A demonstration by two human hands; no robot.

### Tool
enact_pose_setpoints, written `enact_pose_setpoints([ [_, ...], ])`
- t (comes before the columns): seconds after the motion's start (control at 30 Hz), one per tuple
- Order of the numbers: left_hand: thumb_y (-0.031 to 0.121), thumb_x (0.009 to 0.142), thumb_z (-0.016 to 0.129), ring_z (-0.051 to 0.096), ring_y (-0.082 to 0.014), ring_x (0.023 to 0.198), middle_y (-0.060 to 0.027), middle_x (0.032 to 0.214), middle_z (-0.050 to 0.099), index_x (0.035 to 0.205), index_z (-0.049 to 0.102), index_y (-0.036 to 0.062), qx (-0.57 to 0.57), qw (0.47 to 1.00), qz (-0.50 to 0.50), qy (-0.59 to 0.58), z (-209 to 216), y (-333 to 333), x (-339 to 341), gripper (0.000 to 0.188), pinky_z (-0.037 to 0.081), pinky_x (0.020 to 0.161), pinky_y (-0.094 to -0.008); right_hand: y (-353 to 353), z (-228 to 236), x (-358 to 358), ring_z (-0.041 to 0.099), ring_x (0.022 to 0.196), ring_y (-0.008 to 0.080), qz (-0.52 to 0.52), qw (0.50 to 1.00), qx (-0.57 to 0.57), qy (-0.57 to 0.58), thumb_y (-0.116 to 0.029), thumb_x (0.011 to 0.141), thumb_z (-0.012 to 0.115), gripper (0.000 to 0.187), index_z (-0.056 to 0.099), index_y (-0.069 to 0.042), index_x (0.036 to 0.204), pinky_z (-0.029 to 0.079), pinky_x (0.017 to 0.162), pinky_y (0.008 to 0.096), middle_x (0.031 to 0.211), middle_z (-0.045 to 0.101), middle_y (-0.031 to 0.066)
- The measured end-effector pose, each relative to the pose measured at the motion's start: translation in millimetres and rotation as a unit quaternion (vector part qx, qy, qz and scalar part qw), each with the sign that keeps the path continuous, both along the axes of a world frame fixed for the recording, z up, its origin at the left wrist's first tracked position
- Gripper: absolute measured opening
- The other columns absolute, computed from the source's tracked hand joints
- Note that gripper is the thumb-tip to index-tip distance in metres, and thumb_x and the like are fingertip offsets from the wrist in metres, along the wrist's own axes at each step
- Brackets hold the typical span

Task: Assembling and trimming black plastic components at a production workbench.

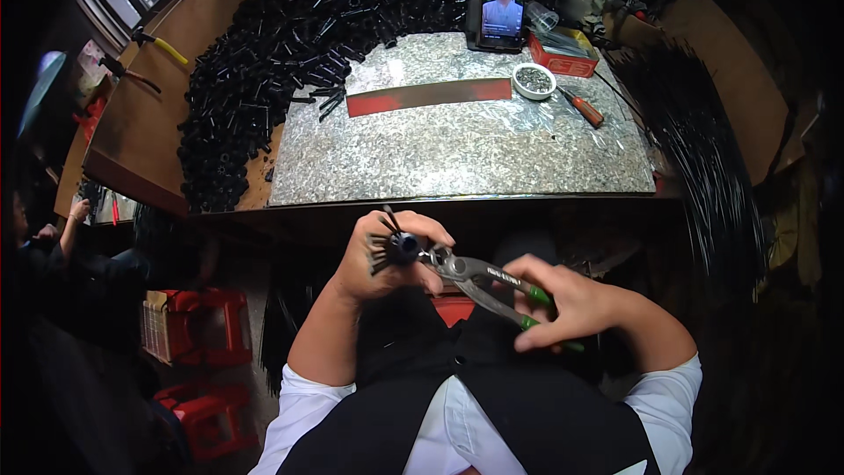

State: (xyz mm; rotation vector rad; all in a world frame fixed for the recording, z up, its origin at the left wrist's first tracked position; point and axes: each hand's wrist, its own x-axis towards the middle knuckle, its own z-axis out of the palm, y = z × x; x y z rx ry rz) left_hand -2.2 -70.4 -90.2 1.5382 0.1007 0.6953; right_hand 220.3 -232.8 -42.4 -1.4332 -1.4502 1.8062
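Observation:
In front of my body, my left hand (359, 266) is closed around a dark round hub (404, 248) with several short black rods (382, 253) fanning out from it. It looks like part of an umbrella frame, but I cannot be sure. Green-handled pincers (475, 280) reach across from the right, their metal jaws at the hub's right side. My right hand (571, 297) is wrapped round their handles. Whether the jaws grip anything is too small to tell. Both hands are held over my lap, just before the table's near edge.
A speckled tabletop (422, 158) carries a red-grey strip (431, 97), a white bowl (534, 81) of small metal bits, a screwdriver (587, 112), a red box (563, 54) and a lit phone (502, 4). Black tubular parts (255, 62) heap up left; long black rods (703, 141) hang right. Red stools (207, 325) stand lower left.

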Motion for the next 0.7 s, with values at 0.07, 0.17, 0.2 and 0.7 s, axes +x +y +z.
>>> enact_pose_setpoints([
  [0.07, 0.011, 0.058, 0.088, 0.062, -0.0128, 0.074, -0.0076, 0.086, 0.067, 0.095, 0.067, 0.0, 0.023, 0.999, 0.033, 0.008, -6, 7, -2, 0.044, 0.048, 0.065, -0.0254, -9, -6, -3, 0.058, 0.067, 0.0159, -0.059, 0.967, 0.203, -0.14, -0.015, 0.075, 0.079, 0.061, 0.037, 0.0, 0.116, 0.047, 0.06, 0.0302, 0.086, 0.054, 0.0103],
  [0.17, 0.011, 0.056, 0.089, 0.061, -0.0119, 0.075, -0.006, 0.089, 0.065, 0.096, 0.067, 0.0003, 0.024, 0.997, 0.072, -0.01, -12, 9, -1, 0.047, 0.047, 0.066, -0.0257, -12, -11, 0, 0.057, 0.086, 0.029, -0.108, 0.848, 0.424, -0.298, -0.014, 0.08, 0.072, 0.048, 0.042, 0.002, 0.115, 0.046, 0.075, 0.0361, 0.097, 0.054, 0.0179],
  [0.2, 0.011, 0.055, 0.089, 0.061, -0.0116, 0.075, -0.0055, 0.09, 0.065, 0.096, 0.067, 0.0002, 0.036, 0.996, 0.086, 0.003, -10, 8, -1, 0.048, 0.047, 0.066, -0.0255, -11, -9, 2, 0.056, 0.09, 0.0314, -0.116, 0.824, 0.447, -0.328, -0.013, 0.082, 0.07, 0.044, 0.044, 0.002, 0.114, 0.046, 0.078, 0.0373, 0.1, 0.053, 0.0192],
  [0.7, 0.026, 0.057, 0.089, 0.062, -0.0141, 0.081, -0.0069, 0.092, 0.066, 0.096, 0.067, 0.0002, -0.076, 0.994, 0.039, 0.069, -5, 10, 5, 0.052, 0.048, 0.072, -0.0266, -18, -17, 0, 0.059, 0.07, 0.0204, -0.151, 0.848, 0.42, -0.286, -0.014, 0.072, 0.08, 0.053, 0.045, -0.001, 0.109, 0.048, 0.063, 0.0321, 0.082, 0.057, 0.0126],
])
